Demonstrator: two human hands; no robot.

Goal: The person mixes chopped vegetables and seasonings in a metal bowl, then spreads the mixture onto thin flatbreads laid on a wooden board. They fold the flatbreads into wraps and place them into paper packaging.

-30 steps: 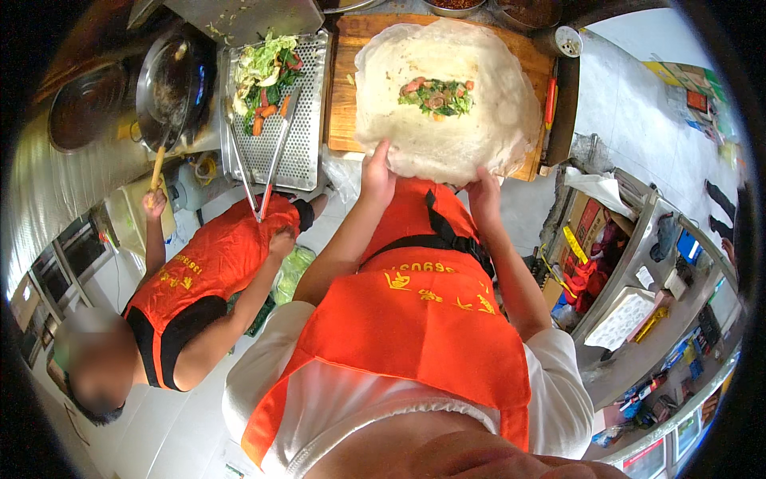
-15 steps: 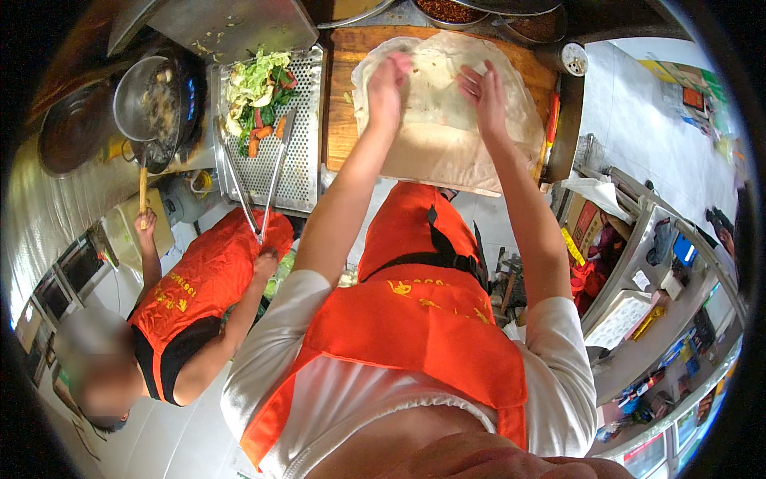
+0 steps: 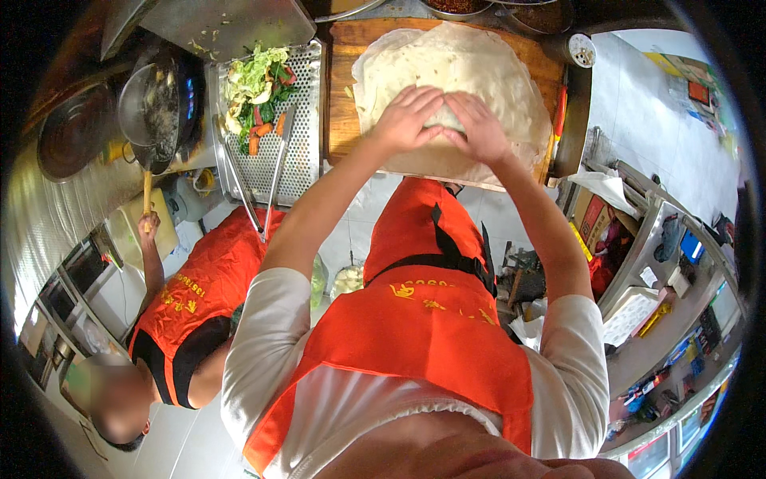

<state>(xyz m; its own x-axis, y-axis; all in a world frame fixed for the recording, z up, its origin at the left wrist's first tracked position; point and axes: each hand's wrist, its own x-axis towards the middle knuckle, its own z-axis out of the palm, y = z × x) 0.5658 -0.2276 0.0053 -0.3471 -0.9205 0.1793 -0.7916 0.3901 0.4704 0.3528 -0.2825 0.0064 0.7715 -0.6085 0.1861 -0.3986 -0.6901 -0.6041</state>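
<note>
A large thin flatbread sheet [image 3: 447,60] lies in layers over a wooden board [image 3: 343,132], partly overhanging its near side. Both hands press on the middle of it. My left hand [image 3: 409,118] rests from the left, its fingers stretched out side by side. From the other side my right hand [image 3: 477,128] meets it, fingers extended too, fingertips almost touching. Between them the flatbread shows a pale raised patch [image 3: 441,118]. Whatever lies under the sheet there is hidden.
Left of the board, a perforated metal tray [image 3: 303,152] holds chopped greens [image 3: 257,80], sausage pieces [image 3: 255,140] and metal tongs [image 3: 275,180]. A co-worker in a red apron [image 3: 195,275] grips a wooden-handled strainer [image 3: 147,191] over a wok. A round container [image 3: 581,50] stands right.
Both hands have come toward me and closer together, from apart over the far half of the flatbread to its middle. The co-worker's hand has left the tongs' handles.
</note>
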